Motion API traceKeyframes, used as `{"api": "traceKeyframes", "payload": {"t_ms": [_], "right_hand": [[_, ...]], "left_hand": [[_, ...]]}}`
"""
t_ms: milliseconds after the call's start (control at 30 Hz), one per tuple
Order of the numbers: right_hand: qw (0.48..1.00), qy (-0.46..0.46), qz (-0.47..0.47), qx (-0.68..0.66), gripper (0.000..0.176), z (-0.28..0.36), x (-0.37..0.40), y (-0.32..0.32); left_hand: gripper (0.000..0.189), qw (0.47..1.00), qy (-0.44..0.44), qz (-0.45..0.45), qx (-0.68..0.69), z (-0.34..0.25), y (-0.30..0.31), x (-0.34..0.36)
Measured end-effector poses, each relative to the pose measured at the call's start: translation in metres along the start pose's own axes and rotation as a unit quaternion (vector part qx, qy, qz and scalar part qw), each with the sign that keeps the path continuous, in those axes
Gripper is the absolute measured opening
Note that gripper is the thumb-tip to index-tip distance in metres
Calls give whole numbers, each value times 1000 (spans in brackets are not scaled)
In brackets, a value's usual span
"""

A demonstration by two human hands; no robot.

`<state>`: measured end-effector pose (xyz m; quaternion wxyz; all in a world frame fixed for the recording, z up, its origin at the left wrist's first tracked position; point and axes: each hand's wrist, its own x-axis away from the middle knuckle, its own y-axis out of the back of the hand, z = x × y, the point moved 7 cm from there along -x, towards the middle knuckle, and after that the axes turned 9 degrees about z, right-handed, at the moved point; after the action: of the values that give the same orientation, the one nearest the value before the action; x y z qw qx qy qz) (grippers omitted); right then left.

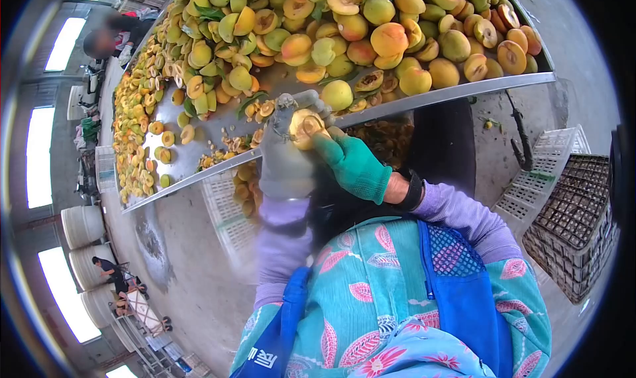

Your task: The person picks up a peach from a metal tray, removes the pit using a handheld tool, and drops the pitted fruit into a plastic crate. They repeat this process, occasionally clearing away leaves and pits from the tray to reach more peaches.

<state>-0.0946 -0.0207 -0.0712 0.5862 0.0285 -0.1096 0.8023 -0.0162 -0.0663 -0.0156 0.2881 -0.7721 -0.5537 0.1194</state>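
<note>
My right hand, in a green glove, has its thumb and fingers pressed on a halved yellow fruit with a brown hollow. Around the fruit's other side curls my left hand, in a grey glove and blurred by motion. Both hands meet at the near edge of a metal table. Beyond them the table bears a big heap of yellow, green and orange fruit, some whole and some halved. Small brown pieces lie on the metal left of my hands.
A white crate with fruit stands below the table's edge. At the right are a white crate and a dark crate. Large pale tubs line the far left. Other people are at the lower left and upper left.
</note>
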Motion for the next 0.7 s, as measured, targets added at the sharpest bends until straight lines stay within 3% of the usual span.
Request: {"api": "traceKeyframes", "payload": {"t_ms": [67, 133, 167, 200, 233, 267, 300, 367, 400, 433, 500, 533, 633, 700], "right_hand": [[995, 90, -31, 24, 54, -5, -5, 3], [994, 94, -20, -52, 52, 3, 5, -12], [991, 109, -14, -77, 51, 11, 5, -10], [991, 6, 30, -127, 49, 15, 9, -11], [977, -96, 73, -178, 48, 28, 18, -11], [973, -106, 82, -186, 46, 29, 18, -9], [970, -117, 91, -194, 45, 31, 18, -8], [990, 41, 51, -128, 42, 30, 10, -4], [977, 0, 72, -200, 41, 32, 11, -12], [958, -44, 87, -270, 42, 33, 13, -19], [864, -169, 123, -459, 42, 31, 22, -41], [804, -169, 151, -550, 41, 39, 22, -46], [804, -134, 213, -538, 45, 36, 19, -44], [819, -124, 160, -537, 45, 41, 17, -48]], "left_hand": [[40, 999, -47, -15, -21, 0, 0, 1], [39, 931, -139, -31, -336, -16, -1, 11], [38, 922, -148, -25, -356, -16, -2, 9], [37, 913, -157, -19, -376, -16, -3, 7], [36, 956, -114, -7, -271, -14, -1, 5], [34, 984, -69, 6, -163, -10, -1, 2], [35, 983, -60, 7, -172, -10, -5, 0], [39, 981, -39, -1, -191, -9, -7, -3], [39, 947, -72, -50, -310, -14, 3, -7], [40, 948, -42, -58, -310, -10, 9, -9], [40, 949, 25, -69, -306, -8, 11, -13], [40, 953, 42, -9, -300, -10, 3, -18], [30, 953, 107, 64, -276, -14, -1, -26], [31, 950, 68, 114, -281, -18, -5, -34]]}}
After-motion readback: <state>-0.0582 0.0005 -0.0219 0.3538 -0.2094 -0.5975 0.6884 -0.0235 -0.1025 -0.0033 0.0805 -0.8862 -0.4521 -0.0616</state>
